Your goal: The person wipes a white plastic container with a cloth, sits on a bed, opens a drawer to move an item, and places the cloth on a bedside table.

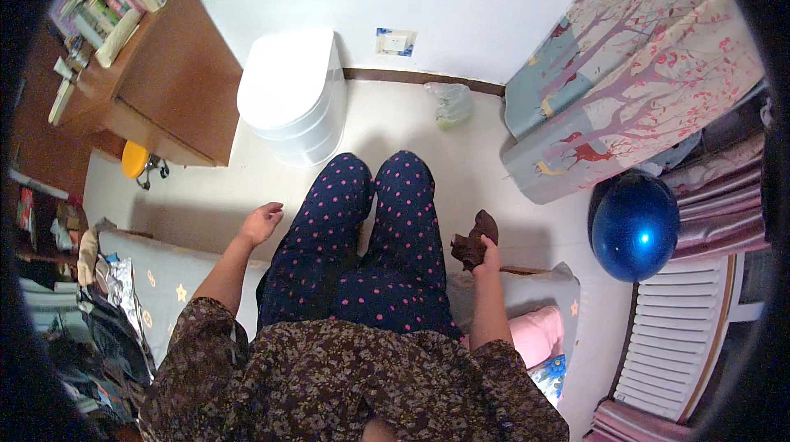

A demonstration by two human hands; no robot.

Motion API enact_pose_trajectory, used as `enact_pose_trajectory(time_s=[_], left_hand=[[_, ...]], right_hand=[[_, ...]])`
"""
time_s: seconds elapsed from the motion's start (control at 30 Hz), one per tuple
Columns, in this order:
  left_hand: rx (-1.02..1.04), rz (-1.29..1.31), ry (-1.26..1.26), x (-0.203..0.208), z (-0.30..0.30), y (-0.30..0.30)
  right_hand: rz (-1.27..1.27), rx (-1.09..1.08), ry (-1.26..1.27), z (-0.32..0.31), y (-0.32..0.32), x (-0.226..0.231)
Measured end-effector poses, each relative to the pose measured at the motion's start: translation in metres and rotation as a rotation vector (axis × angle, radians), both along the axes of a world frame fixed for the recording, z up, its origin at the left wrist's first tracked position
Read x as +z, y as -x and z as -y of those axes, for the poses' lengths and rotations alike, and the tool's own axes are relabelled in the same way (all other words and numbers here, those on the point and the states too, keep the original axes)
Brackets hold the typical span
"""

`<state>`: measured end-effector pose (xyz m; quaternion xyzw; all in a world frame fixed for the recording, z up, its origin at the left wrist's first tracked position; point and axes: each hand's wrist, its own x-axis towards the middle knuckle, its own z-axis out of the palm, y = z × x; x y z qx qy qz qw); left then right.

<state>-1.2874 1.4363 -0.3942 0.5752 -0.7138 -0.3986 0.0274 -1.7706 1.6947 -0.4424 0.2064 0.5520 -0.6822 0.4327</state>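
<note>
My right hand is closed round a bunched dark brown sock, held out beside my right thigh. One end of the sock sticks up beyond my fingers, and the rest hangs in folds. My left hand is out to the left of my knees, its fingers loosely bent and slightly apart, with nothing in it. Between the hands are my legs in navy trousers with pink dots. I sit on the edge of a bed with a grey star-patterned sheet.
Ahead stand a white lidded bin and a clear plastic bag by the wall. A brown desk with books is at far left, near a yellow-seated stool. On the right are a curtain, a blue balloon and a radiator.
</note>
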Motion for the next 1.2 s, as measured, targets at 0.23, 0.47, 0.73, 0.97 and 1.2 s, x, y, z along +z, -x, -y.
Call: enact_pose_trajectory(time_s=[0.23, 0.47, 0.73, 0.97, 1.2], left_hand=[[-0.219, -0.062, 0.129, 0.01, 0.041, 0.127], [-0.129, 0.284, 0.191, -0.005, 0.045, 0.217], [-0.214, 0.371, -0.089, 0.01, 0.098, 0.247], [-0.318, 0.51, -0.219, 0.03, 0.099, 0.249], [-0.363, 0.573, -0.576, 0.034, 0.094, 0.211]], right_hand=[[-0.158, -0.028, -0.22, 0.014, 0.001, -0.008], [-0.24, 0.121, -0.511, 0.042, 0.006, -0.028], [-0.256, 0.33, -0.869, 0.096, -0.001, -0.025], [-0.441, 0.545, -0.838, 0.119, 0.001, 0.039], [-0.453, 0.598, -0.826, 0.111, 0.014, 0.144]])
